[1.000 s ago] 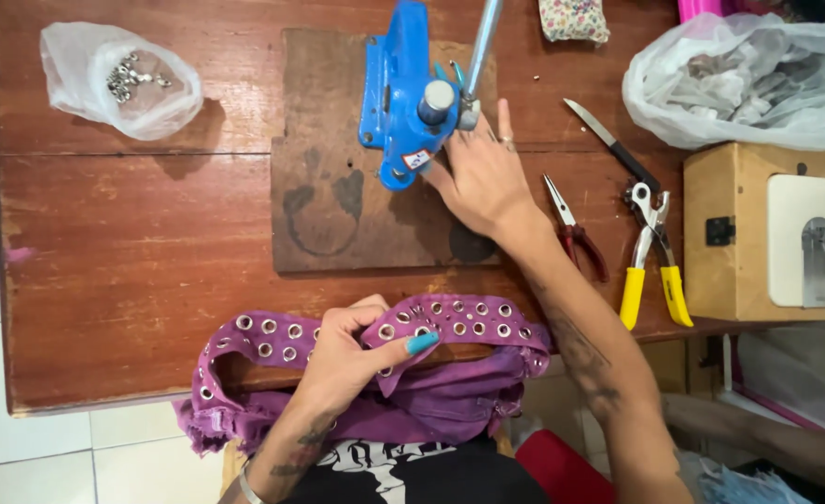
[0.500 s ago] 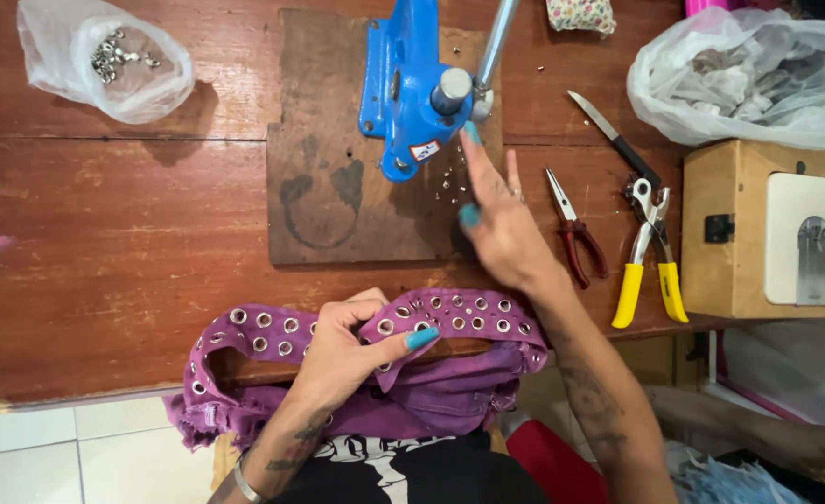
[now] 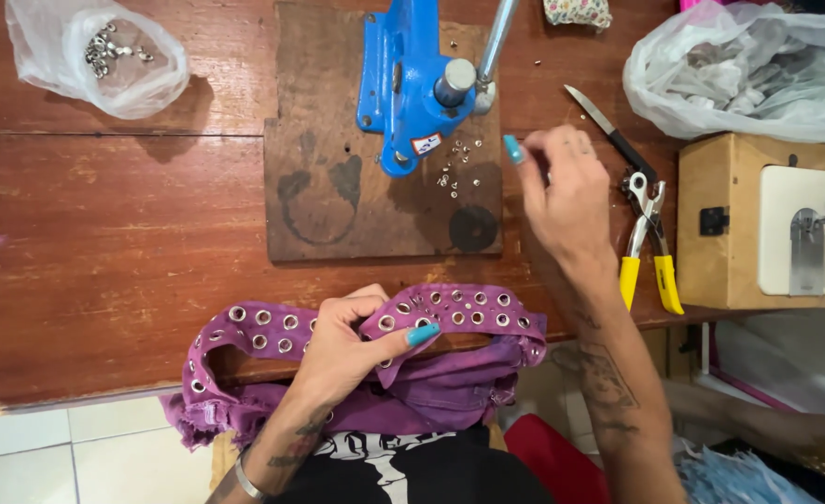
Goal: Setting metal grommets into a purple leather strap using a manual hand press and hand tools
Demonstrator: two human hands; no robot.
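Head view: left hand [image 3: 347,350] pinches the purple eyeleted waistband [image 3: 450,313], lying crosswise along the table edge. Right hand [image 3: 566,196], fingers curled together, hovers nearer the loose eyelets [image 3: 457,166] below the blue press [image 3: 408,79].

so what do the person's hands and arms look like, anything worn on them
Both arms are bare, with no sleeves, and carry dark tattoos along the forearms. The left hand and right hand have long nails painted turquoise. A thin silver bangle sits on the left wrist. No gloves or rings can be made out.
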